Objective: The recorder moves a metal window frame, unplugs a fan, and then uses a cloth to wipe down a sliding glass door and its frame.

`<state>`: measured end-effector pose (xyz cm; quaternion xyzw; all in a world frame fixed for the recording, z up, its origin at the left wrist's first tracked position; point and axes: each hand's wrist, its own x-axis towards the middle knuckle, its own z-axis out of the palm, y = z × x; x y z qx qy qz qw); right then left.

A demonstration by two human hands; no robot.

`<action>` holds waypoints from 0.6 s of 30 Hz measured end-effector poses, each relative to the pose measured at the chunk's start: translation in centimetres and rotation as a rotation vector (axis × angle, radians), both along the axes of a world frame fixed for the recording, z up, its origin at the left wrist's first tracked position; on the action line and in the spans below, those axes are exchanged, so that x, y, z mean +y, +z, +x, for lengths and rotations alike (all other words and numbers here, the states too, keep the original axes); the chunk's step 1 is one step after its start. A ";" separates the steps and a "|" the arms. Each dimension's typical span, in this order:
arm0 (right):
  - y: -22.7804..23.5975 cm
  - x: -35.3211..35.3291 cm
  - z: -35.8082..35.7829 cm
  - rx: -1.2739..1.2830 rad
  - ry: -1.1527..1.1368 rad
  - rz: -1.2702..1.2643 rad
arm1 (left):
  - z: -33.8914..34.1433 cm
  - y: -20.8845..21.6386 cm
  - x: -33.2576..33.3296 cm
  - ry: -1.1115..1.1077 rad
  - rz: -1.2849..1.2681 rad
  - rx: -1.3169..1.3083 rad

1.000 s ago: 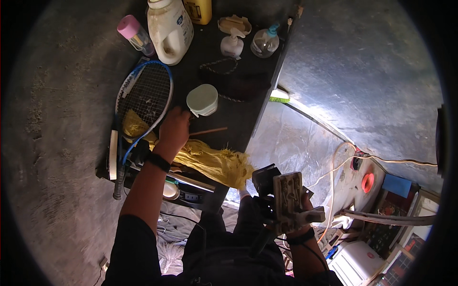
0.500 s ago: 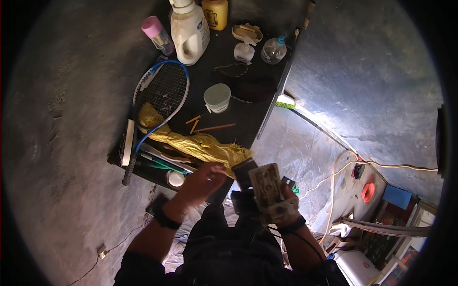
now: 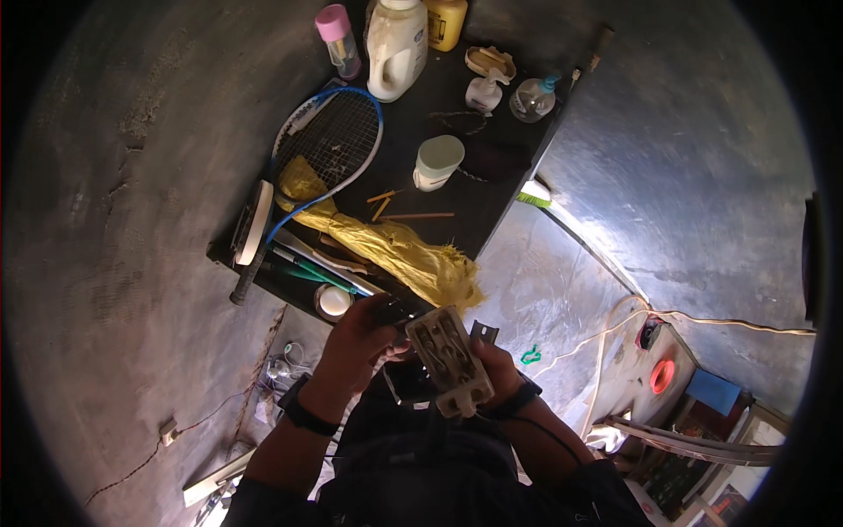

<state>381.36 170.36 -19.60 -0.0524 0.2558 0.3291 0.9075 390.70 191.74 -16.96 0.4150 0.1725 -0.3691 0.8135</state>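
Note:
My right hand (image 3: 499,373) is closed around a grimy beige rectangular casing (image 3: 448,356) with long molded recesses along its face. It is tilted in front of my body. A small dark bracket-like piece (image 3: 484,332) sticks up beside my right fingers. My left hand (image 3: 360,347) has its fingers curled at the casing's left side, against a black piece (image 3: 392,307) whose kind I cannot make out. Another black boxy part (image 3: 409,383) shows below, partly hidden by the left fingers and the casing. A dark cord runs along my right forearm.
On the black table lie a racket (image 3: 338,140), a yellow woven sack (image 3: 404,255), pencils (image 3: 380,207) and a lidded cup (image 3: 438,162). Bottles (image 3: 397,53) stand at the far end. A round white jar (image 3: 334,301) sits near the front edge. A pale cable (image 3: 702,321) crosses the right side.
My left hand has come right and down to the black piece beside the casing. My right hand has brought the casing left. The view has shifted, with the table now farther right.

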 end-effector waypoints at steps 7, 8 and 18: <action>0.1 0.5 1.3 -0.137 -0.030 -0.015 | 3.0 -3.0 3.4 0.191 0.377 -0.119; 0.2 0.5 1.6 -0.137 -0.027 -0.013 | 3.8 -4.1 4.2 0.194 0.378 -0.118; -1.8 -0.5 1.3 -0.037 -0.133 -0.020 | 9.4 -9.7 4.8 0.183 0.534 -0.280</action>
